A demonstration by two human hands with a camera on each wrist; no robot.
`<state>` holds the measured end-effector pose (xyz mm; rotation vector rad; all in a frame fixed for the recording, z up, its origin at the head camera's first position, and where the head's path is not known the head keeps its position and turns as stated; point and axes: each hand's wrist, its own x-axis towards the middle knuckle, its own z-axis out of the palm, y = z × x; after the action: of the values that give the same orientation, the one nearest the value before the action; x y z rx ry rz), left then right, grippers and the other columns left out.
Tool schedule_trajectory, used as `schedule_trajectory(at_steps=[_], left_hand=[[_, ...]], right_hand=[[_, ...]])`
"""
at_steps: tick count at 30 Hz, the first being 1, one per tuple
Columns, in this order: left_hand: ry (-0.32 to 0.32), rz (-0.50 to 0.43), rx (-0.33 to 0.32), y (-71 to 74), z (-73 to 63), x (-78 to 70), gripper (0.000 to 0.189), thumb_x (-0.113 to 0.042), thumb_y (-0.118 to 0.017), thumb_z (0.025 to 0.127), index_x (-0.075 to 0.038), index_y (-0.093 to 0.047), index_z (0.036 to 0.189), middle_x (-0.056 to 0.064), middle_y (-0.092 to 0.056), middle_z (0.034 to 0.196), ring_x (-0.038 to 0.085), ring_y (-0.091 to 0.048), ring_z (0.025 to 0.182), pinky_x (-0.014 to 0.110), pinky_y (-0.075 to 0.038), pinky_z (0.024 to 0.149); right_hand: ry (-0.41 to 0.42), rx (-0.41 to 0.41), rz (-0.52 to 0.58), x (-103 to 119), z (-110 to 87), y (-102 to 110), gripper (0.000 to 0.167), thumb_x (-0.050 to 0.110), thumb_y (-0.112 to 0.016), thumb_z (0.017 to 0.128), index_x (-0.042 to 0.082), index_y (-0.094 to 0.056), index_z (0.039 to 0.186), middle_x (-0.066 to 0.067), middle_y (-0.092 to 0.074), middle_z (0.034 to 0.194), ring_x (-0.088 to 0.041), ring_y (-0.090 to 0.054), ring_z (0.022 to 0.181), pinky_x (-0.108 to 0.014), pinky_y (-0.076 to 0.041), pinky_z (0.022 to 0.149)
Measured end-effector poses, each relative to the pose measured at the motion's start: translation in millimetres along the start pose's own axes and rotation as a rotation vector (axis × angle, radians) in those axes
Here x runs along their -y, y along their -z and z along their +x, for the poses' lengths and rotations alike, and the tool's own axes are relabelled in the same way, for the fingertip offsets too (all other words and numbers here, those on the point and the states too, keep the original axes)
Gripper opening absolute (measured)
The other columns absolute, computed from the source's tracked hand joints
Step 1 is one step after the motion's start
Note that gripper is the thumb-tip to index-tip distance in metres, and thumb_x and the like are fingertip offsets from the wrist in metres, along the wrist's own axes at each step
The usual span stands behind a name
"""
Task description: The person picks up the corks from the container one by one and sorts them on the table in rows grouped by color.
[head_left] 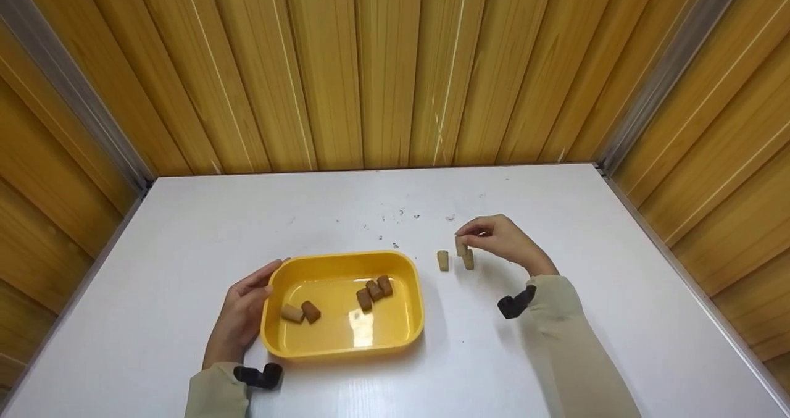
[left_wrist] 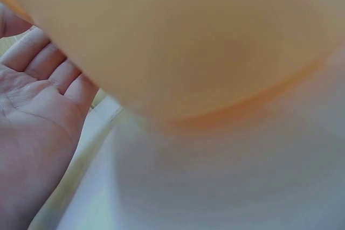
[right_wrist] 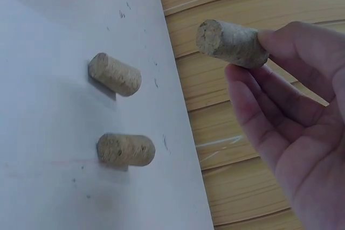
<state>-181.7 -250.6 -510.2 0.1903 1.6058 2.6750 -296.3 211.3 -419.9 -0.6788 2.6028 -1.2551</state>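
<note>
We see the right hand [head_left: 505, 240] pinching a pale cork [right_wrist: 229, 43] between thumb and fingertips, holding it up off the white table [head_left: 654, 294]. Two more pale corks rest on the table close by: one [head_left: 443, 260] a little to the left, and the other [head_left: 469, 259] just under the pinched cork as we look down from the head. From the right wrist we can tell that the pinched cork is apart from both. The left hand [head_left: 239, 312] is at the left end of a yellow tray [head_left: 342, 256], its fingers stretched along the outside and its thumb by the rim; the tray hides some of the fingertips, so we cannot tell how firmly they press. Inside the tray we count five corks. Near the left end a pale cork [head_left: 292, 313] touches a brown cork [head_left: 311, 311], and toward the right three brown corks [head_left: 374, 291] lie close together in a slanting row. Small dark marks [head_left: 395, 245] dot the table beyond the tray. Both arms wear light sleeves [head_left: 574, 331] with a black device [head_left: 517, 302] at each wrist, and wood-patterned panels [head_left: 389, 84] rise behind the table.
</note>
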Motion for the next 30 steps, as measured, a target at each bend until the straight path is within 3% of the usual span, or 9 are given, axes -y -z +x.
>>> schedule_trajectory(at_steps=[10,15,30], left_hand=[[0.027,0.031,-0.056,-2.5,-0.6,1.1,0.048,0.008,-0.045,0.092,0.011,-0.038,0.14,0.002,-0.063,0.13,0.015,-0.057,0.123,0.028,-0.046,0.104],[0.032,0.024,-0.052,-3.5,-0.4,1.4,0.048,0.008,-0.044,0.092,0.01,-0.038,0.14,0.002,-0.063,0.13,0.015,-0.057,0.124,0.029,-0.045,0.104],[0.023,0.009,-0.039,-2.9,-0.2,1.2,0.047,0.008,-0.043,0.092,0.009,-0.04,0.139,0.003,-0.064,0.129,0.016,-0.058,0.123,0.03,-0.045,0.104]], right_hand=[[-0.095,-0.041,-0.063,-26,-11.1,10,0.022,0.022,-0.064,0.091,0.007,-0.073,0.105,-0.011,-0.071,0.108,-0.02,-0.064,0.099,-0.025,-0.051,0.083],[-0.135,-0.043,-0.104,-36,-15.1,13,0.022,0.022,-0.064,0.091,0.007,-0.073,0.105,-0.011,-0.07,0.108,-0.022,-0.062,0.098,-0.027,-0.049,0.08],[-0.212,-0.031,-0.115,-55,-19.7,15,0.023,0.019,-0.062,0.091,0.006,-0.072,0.107,-0.014,-0.068,0.112,-0.025,-0.059,0.104,-0.033,-0.049,0.089]])
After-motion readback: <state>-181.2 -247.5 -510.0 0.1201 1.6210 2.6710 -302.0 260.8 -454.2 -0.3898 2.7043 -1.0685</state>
